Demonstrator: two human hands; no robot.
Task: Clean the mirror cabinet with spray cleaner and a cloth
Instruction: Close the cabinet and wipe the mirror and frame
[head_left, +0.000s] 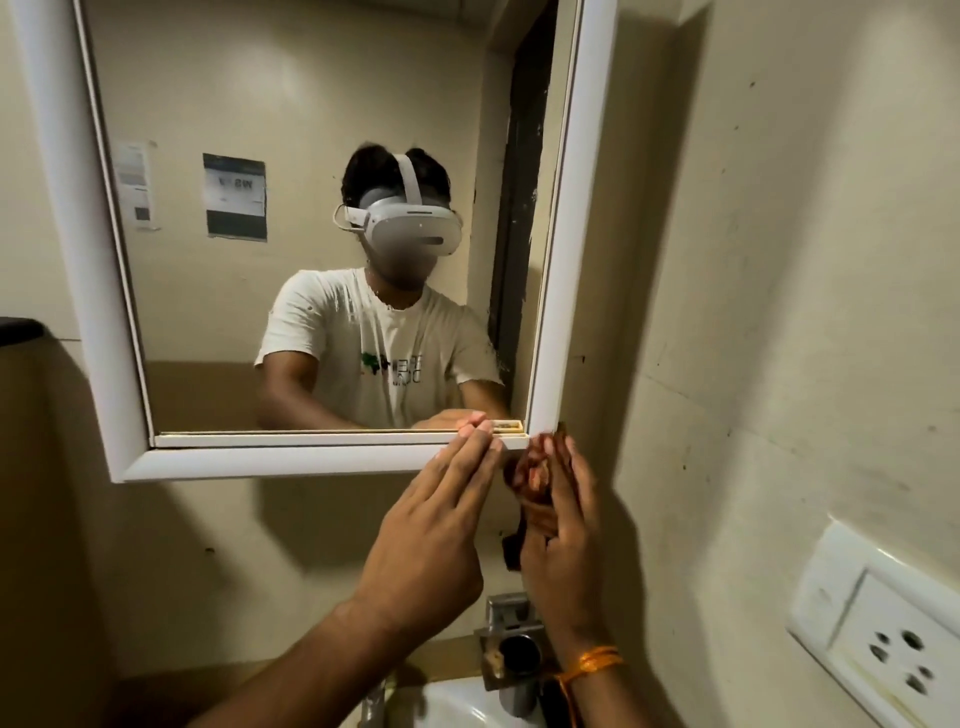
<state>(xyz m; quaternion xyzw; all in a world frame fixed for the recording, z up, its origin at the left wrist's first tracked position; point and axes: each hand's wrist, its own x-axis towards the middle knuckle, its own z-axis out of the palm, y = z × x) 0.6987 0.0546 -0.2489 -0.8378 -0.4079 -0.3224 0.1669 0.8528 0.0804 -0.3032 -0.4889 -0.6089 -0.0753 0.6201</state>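
Note:
The mirror cabinet (566, 249) has a white frame and hangs on the beige wall; its glass reflects a person in a white T-shirt wearing a headset. My left hand (441, 514) reaches up with straight fingers, the fingertips touching the lower right edge of the mirror door. My right hand (563, 525) holds a crumpled brown-orange cloth (535, 473) against the frame's lower right corner. No spray cleaner is in view.
A white wall socket (883, 629) sits low on the right wall. Below my hands are a metal tap fitting (511, 639) and the rim of a white basin (462, 701). A dark shelf edge (18, 330) juts in at the far left.

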